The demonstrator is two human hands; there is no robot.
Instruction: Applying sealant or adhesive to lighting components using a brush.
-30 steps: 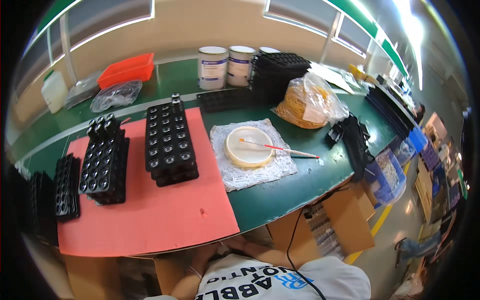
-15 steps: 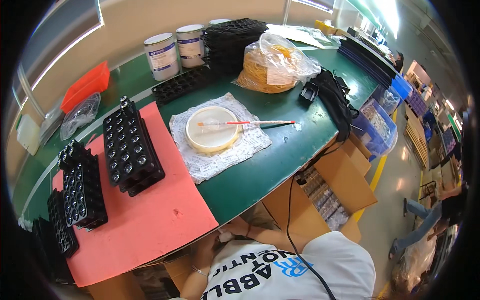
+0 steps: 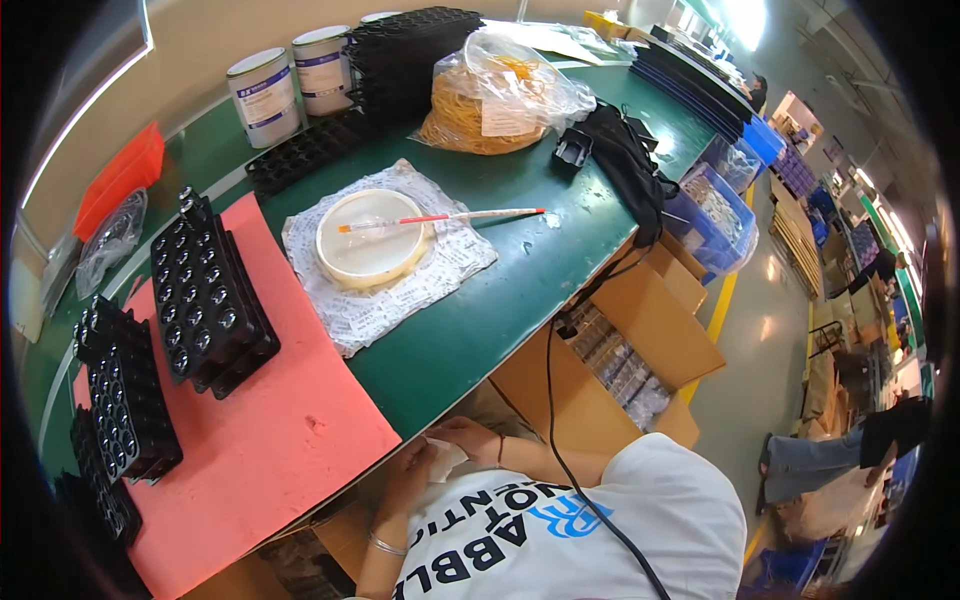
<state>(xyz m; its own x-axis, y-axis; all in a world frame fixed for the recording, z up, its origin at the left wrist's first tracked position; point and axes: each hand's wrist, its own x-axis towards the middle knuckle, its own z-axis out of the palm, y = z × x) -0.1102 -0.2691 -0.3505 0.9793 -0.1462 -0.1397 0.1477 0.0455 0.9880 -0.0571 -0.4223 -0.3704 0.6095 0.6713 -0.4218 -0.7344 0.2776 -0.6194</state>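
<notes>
Close to my body, just off the table's near edge, my left hand (image 3: pixel 408 472) is closed on a crumpled white tissue or cloth (image 3: pixel 447 460). My right hand (image 3: pixel 467 437) curls round the same white piece from the other side; its fingertips are partly hidden. On the green table beyond, a brush (image 3: pixel 440 218) with a red and clear handle rests across a shallow round white dish (image 3: pixel 372 245). Under that dish lies a printed paper sheet (image 3: pixel 440 270). To the left, black trays of shiny round parts (image 3: pixel 205 300) stand on a pink foam sheet (image 3: pixel 300 450).
White cans (image 3: pixel 264 100), stacked black trays (image 3: pixel 400 65) and a bag of yellow rubber bands (image 3: pixel 490 110) line the back. A black pouch (image 3: pixel 620 160) lies at the right edge, an open carton (image 3: pixel 640 350) below it. A black cable (image 3: pixel 555 420) crosses my right arm. Another person (image 3: pixel 840 450) is far right.
The view has shifted, so the table things sit further left and higher. My hands have risen a little into sight, and more of the white tissue shows between them.
</notes>
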